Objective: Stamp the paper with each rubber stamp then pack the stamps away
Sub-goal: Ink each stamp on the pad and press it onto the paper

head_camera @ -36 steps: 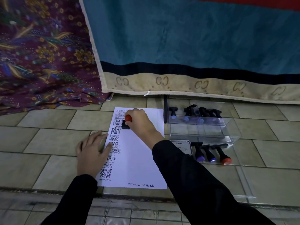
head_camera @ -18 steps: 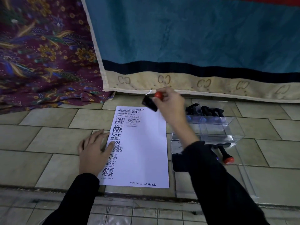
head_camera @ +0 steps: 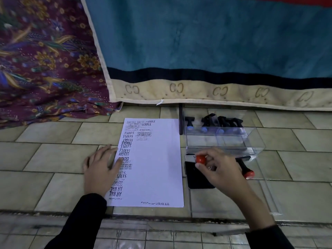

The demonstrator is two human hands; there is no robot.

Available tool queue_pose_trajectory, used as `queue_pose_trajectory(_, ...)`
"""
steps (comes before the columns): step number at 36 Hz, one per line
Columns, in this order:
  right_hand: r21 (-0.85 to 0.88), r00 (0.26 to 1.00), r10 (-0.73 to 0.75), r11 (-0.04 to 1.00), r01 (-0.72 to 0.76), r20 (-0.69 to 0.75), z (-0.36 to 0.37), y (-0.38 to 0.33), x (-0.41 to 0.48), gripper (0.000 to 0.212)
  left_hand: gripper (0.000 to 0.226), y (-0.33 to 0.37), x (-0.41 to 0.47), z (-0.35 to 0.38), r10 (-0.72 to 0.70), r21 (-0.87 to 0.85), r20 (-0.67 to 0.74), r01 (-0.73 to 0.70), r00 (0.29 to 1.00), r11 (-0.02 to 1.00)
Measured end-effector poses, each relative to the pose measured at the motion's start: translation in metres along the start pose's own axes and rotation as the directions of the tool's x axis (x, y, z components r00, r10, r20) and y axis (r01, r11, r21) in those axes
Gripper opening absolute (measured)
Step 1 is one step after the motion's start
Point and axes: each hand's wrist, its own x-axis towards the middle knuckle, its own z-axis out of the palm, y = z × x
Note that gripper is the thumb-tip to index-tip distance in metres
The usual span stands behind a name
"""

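A white paper (head_camera: 158,168) with many black stamp marks along its left side and top lies on the tiled floor. My left hand (head_camera: 101,169) rests flat on its left edge, fingers spread. To the right, my right hand (head_camera: 221,168) grips a stamp by its red knob (head_camera: 200,159), held over the black ink pad (head_camera: 195,177). A clear plastic box (head_camera: 222,139) stands behind the pad. Several black stamps (head_camera: 213,123) with blue knobs stand in a row at its far side. Another red-knobbed stamp (head_camera: 247,170) lies right of my hand.
A blue blanket with a beige border (head_camera: 206,60) hangs at the back. A purple flowered cloth (head_camera: 45,60) lies at the back left. A clear lid (head_camera: 265,194) lies flat on the floor at the right. A step edge (head_camera: 161,218) runs across near me.
My right hand lifted the red-knobbed stamp off the top of the paper, swung it right, and brought it down over the ink pad. My left hand has stayed on the paper.
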Motion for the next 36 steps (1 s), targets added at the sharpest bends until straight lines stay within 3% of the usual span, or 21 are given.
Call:
queue_pose_trajectory(13,-0.061,0.998,-0.062,0.996,0.061,-0.025,0.006,0.013,-0.013,0.025,0.045,-0.001,0.0,0.0,-0.003,-0.003,-0.006,0.003,1.0,1.0)
queue_pose_trajectory(36,-0.1,0.998,-0.051,0.993,0.054,0.032,0.004,-0.002,-0.019,0.027,0.047,0.002,-0.002,-0.002,-0.003,0.008,0.004,0.003,1.0,1.0)
